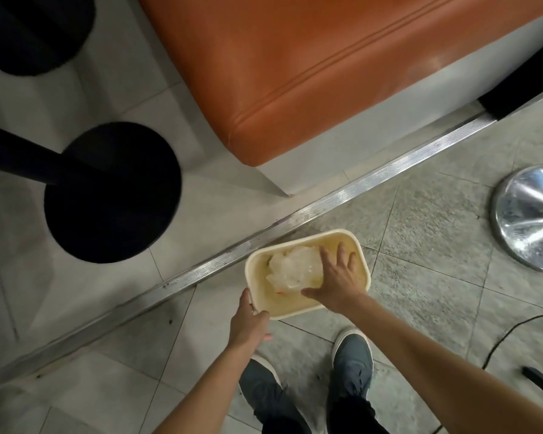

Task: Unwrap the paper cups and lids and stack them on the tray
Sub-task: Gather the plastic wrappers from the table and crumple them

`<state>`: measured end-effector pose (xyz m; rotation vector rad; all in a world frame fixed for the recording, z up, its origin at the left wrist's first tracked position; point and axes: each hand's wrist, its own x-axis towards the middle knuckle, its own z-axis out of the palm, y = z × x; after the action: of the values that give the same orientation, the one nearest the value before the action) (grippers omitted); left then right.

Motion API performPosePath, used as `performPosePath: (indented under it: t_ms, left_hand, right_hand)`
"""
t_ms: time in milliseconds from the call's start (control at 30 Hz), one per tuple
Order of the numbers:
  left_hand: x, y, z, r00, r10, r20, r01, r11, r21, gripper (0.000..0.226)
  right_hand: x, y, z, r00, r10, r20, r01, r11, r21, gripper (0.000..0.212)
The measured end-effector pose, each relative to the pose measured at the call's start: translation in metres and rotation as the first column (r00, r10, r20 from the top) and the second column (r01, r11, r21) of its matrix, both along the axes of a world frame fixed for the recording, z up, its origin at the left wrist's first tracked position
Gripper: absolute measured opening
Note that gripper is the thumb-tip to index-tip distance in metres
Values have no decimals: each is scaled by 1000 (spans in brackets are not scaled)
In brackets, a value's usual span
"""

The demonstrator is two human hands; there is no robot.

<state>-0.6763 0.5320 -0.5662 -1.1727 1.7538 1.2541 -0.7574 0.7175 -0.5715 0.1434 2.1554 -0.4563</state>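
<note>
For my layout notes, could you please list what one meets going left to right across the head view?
Lower black round base → left hand, gripping the cream bin at its corner → right hand → chrome base.

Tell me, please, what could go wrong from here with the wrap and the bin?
1. The crumpled wrap under the right hand may spring up and spill over the bin rim once released.
2. The left hand grips only one corner, so a hard push might tip the bin.
3. The cable on the floor could catch a foot.
</note>
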Motion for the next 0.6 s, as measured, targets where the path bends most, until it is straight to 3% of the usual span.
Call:
performPosePath:
  t_ms: [133,200,300,400,500,600]
  left_hand:
    - [2,4,7,1000,0,-4,0,1000,1,74]
    - [7,8,10,1000,-3,-5,3,1000,2,73]
    - [10,7,12,999,-40,-21,40,999,9,72]
    - [7,1,10,992,-113,-54,114,994,3,68]
    - [11,-9,15,978,-203,-34,202,979,-34,72]
    - [17,-12,40,968,-240,-70,233,968,-97,65]
  right_hand:
    - [12,9,9,936,159,-315,-199,975,-99,60]
    - [20,6,9,899,259,-352,-325,935,-144,52]
    - [19,-8,-4,892,420,-166,-442,888,-128,57]
    - [7,-25,-21,898,440,3,-439,896,-71,56]
    - [2,-34,-17,917,394,53,-393,919,-34,50]
    - [1,-25,10,934,356,-22,-356,934,-3,44]
